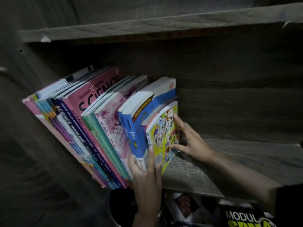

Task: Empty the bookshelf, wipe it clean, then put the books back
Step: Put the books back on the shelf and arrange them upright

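A row of several books leans to the left on the grey wooden shelf board (229,163). Among them are a pink Science book (98,94), a thick blue book (137,128) and, at the right end, a thin yellow cartoon-covered book (164,136). My left hand (147,174) presses against the front edges of the blue and yellow books from below, its fingers extended up along them. My right hand (188,140) rests with spread fingers on the yellow book's cover.
An upper shelf board (147,28) runs across the top. The bookcase side wall (24,128) stands at the left. Below the shelf lie a black "MODUL" book (246,217) and a dark round container (121,208).
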Tool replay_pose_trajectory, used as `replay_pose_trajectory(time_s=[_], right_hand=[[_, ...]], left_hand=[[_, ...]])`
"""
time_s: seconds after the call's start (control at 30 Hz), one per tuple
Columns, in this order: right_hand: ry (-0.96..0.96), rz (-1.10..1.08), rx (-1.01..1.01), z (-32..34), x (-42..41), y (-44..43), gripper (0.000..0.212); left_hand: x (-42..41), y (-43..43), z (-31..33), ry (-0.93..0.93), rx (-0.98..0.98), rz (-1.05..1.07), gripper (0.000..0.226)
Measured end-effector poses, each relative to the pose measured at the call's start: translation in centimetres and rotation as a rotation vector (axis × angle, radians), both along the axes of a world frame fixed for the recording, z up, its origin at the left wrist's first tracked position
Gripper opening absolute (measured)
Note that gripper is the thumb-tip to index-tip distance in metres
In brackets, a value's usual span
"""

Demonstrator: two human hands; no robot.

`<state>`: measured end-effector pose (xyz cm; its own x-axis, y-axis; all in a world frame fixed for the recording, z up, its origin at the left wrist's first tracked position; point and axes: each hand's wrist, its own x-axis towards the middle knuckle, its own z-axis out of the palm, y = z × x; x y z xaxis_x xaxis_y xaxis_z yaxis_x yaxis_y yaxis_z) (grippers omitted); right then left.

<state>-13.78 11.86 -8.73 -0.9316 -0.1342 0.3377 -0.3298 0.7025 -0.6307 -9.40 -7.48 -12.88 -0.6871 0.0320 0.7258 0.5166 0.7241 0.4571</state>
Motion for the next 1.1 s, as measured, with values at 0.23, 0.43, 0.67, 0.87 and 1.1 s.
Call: replay_pose_trajectory(time_s=[0.23,0.43,0.67,0.87,1.1], right_hand=[[-0.084,-0.15,-0.182,-4.0,0.8,-4.4,0.067],[-0.135,-0.196,-0.217,-5.0,-0.5,-5.5,0.059],[-0.161,-0.249,-0.235,-5.6,-1.7,-4.5,0.059],[0.196,-0.447,-0.3,-3.7,2.8,-5.1,0.04],[0.369,-0.458,-0.174,-8.5,16.4,-1.4,0.018]], left_hand=[[-0.2,0.5,-1.1,0.043,-0.107,0.267,0.076],[-1.3,1.2,-2.0,-0.008,-0.048,0.321,0.068],[-1.2,1.5,-1.7,-0.022,-0.113,0.395,0.084],[2.6,2.0,0.0,-0.048,-0.103,0.169,0.075],[11.2,7.8,-4.1,-0.152,-0.027,-0.409,0.047]])
